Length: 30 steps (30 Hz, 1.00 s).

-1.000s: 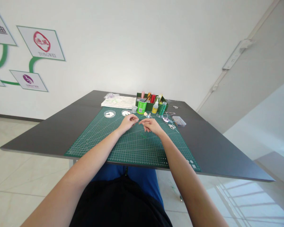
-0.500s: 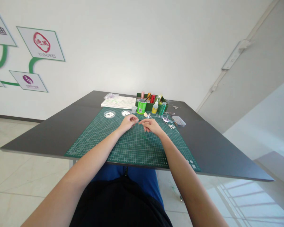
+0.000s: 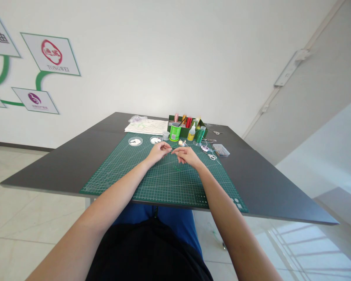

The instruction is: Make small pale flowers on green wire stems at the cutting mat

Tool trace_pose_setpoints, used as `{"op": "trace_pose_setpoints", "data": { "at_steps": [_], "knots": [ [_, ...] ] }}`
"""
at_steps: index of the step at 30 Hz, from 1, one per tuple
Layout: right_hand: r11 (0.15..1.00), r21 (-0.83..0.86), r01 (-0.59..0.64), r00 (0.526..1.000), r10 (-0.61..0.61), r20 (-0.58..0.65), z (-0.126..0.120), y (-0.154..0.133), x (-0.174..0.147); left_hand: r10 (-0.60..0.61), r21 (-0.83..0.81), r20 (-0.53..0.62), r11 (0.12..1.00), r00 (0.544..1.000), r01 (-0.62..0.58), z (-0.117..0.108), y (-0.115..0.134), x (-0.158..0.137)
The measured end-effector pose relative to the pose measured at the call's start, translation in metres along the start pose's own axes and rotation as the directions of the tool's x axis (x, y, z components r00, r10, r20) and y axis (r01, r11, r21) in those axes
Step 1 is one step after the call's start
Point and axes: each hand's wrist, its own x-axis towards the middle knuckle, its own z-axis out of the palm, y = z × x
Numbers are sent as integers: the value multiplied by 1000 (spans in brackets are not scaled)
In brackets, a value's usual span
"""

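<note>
Above the middle of the green cutting mat [image 3: 169, 183], my left hand [image 3: 158, 152] and my right hand [image 3: 188, 155] face each other with their fingertips almost touching. Thumb and forefinger of each hand are pinched together. Whatever lies between them is too small to make out. Loose green thread [image 3: 178, 169] shows just below my right hand; whether it runs up to the fingers is unclear. Beyond my left hand are two shallow round dishes, a left dish [image 3: 135, 141] and a right dish [image 3: 156, 139], with small pieces in them.
A green can [image 3: 174, 132], a glue bottle [image 3: 191, 133] and a green thread spool [image 3: 201, 134] stand before a dark green box [image 3: 204, 130] of spools. White scissors [image 3: 212, 157] and a clear plastic case [image 3: 221, 150] lie at right. White cloth [image 3: 148, 127] lies behind the dishes.
Both hands keep nearly the same place and pinch. The loose green thread has shifted very slightly.
</note>
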Motion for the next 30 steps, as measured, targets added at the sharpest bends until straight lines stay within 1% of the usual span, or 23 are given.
{"op": "trace_pose_setpoints", "data": {
  "at_steps": [16, 30],
  "knots": [
    [1000, -1, -16, 1000, 16, 7, 0, -1, 0, 20, 24, -3, 1000, 1000, -19, -1, -4, 2],
    [1000, -2, -4, 1000, 4, -1, 0, -2, 1, 34, 38, 17, 999, 999, -35, -3, -6, 3]
  ]
}}
